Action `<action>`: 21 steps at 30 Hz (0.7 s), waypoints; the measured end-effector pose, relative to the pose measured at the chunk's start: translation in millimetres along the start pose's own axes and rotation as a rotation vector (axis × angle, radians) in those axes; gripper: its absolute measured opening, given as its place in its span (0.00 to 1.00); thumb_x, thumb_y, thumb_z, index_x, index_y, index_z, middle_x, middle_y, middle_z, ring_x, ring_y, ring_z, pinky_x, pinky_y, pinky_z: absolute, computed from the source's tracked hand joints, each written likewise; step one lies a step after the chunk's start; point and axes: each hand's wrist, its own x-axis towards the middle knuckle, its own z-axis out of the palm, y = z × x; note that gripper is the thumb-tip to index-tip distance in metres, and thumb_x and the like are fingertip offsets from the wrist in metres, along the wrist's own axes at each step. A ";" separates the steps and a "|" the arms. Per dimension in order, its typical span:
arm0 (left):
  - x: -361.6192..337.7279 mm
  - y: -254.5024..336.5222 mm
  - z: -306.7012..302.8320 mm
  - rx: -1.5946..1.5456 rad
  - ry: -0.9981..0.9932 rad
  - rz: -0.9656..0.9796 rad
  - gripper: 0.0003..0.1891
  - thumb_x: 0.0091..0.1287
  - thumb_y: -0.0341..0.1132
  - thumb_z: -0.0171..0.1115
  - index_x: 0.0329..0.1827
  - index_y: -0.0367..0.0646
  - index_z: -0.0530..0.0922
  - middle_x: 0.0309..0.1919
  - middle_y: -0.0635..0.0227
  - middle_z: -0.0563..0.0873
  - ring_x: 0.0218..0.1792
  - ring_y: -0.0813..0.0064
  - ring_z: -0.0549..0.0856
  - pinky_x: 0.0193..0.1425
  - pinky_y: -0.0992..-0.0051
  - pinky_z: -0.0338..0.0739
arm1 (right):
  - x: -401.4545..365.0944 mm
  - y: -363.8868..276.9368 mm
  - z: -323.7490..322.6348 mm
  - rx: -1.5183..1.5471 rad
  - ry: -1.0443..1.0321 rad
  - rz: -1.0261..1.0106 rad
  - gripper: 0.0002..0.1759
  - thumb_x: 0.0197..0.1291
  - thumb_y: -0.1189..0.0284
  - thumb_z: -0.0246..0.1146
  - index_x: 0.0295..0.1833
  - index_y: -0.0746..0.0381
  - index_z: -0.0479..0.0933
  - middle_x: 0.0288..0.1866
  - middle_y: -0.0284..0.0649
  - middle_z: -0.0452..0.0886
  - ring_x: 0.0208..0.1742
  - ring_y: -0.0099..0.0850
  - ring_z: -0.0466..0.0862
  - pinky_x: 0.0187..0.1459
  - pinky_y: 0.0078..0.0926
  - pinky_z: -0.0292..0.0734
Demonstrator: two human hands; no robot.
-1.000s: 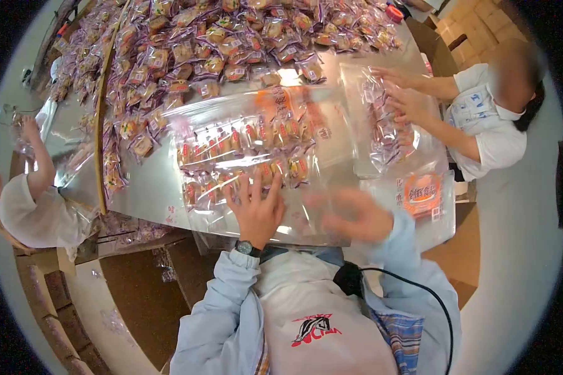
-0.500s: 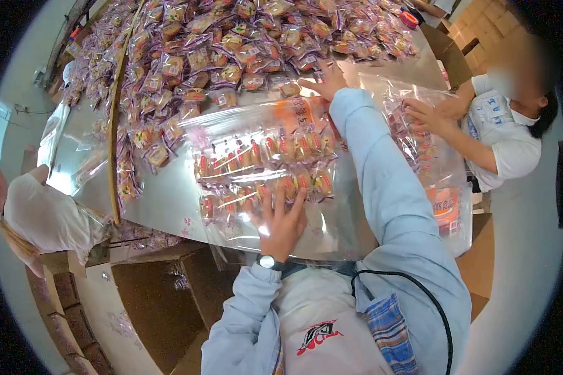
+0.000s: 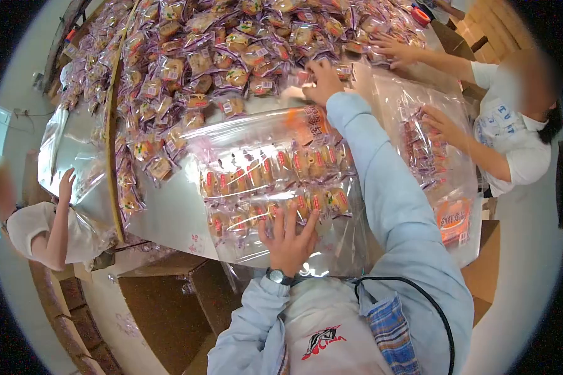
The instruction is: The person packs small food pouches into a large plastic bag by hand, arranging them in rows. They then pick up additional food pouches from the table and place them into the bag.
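My left hand (image 3: 291, 240) lies flat with fingers spread on a clear plastic bag (image 3: 341, 234). Inside the bag, two rows of wrapped pastries (image 3: 256, 172) show through the film, and orange printing marks its far end. Beyond that end, my right hand (image 3: 323, 82) reaches to the near edge of the pastry pile. Its bent fingers and thumb close about a small wrapped pastry (image 3: 302, 78), partly hidden and blurred. More individually wrapped pastries (image 3: 236, 76) in purple-edged film lie heaped just past this hand.
A co-worker (image 3: 503, 134) at the right has one hand on the pile and one at another filled bag (image 3: 453, 150). Another person (image 3: 47, 228) stands at the left. A wooden strip (image 3: 112, 125) divides the table; an open cardboard box (image 3: 162, 300) sits below its edge.
My right hand has gone from spread fingers to bent ones around a pastry. My left hand stays on the bag. The right co-worker's one hand has moved to the pile; the left person raises an arm.
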 end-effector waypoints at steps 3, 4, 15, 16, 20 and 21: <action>-4.1 -2.7 1.9 -0.001 0.008 0.012 0.30 0.63 0.49 0.71 0.72 0.75 0.80 0.76 0.64 0.75 0.78 0.57 0.67 0.80 0.39 0.49 | 18.5 -3.3 6.8 0.113 0.218 -0.157 0.32 0.54 0.69 0.69 0.68 0.53 0.77 0.57 0.49 0.74 0.58 0.50 0.78 0.60 0.45 0.77; -3.9 -2.7 -0.1 -0.003 -0.009 0.009 0.30 0.63 0.49 0.71 0.72 0.76 0.79 0.77 0.65 0.74 0.79 0.57 0.67 0.81 0.40 0.49 | 25.2 -12.4 2.1 0.112 0.230 -0.171 0.32 0.55 0.70 0.68 0.69 0.53 0.77 0.57 0.49 0.74 0.58 0.50 0.78 0.61 0.45 0.77; -8.6 -5.3 0.2 -0.039 -0.006 0.018 0.29 0.66 0.49 0.68 0.73 0.78 0.79 0.79 0.68 0.74 0.81 0.59 0.65 0.83 0.44 0.48 | 19.3 -72.2 43.2 -0.165 -0.049 -0.160 0.58 0.58 0.49 0.71 0.89 0.40 0.47 0.71 0.58 0.64 0.66 0.61 0.73 0.60 0.60 0.79; -7.9 -5.8 -1.2 -0.032 -0.009 0.020 0.30 0.66 0.49 0.68 0.74 0.78 0.79 0.79 0.68 0.74 0.81 0.59 0.65 0.83 0.44 0.49 | 18.4 -74.7 44.0 -0.180 -0.017 -0.179 0.58 0.58 0.48 0.71 0.89 0.41 0.46 0.73 0.61 0.62 0.66 0.64 0.72 0.62 0.58 0.79; -4.1 -6.4 -3.9 -0.054 -0.015 0.013 0.29 0.67 0.50 0.68 0.73 0.78 0.79 0.79 0.69 0.74 0.81 0.60 0.65 0.82 0.45 0.51 | 19.9 -72.0 46.6 0.042 -0.055 -0.196 0.58 0.58 0.45 0.72 0.88 0.43 0.48 0.75 0.58 0.65 0.53 0.63 0.83 0.58 0.57 0.82; -3.9 -6.6 -3.2 -0.068 -0.016 0.009 0.28 0.67 0.50 0.67 0.73 0.78 0.79 0.79 0.69 0.74 0.81 0.60 0.65 0.82 0.45 0.51 | 22.8 -71.9 48.1 0.026 -0.052 -0.199 0.56 0.59 0.45 0.72 0.87 0.43 0.49 0.73 0.57 0.66 0.51 0.63 0.84 0.57 0.56 0.82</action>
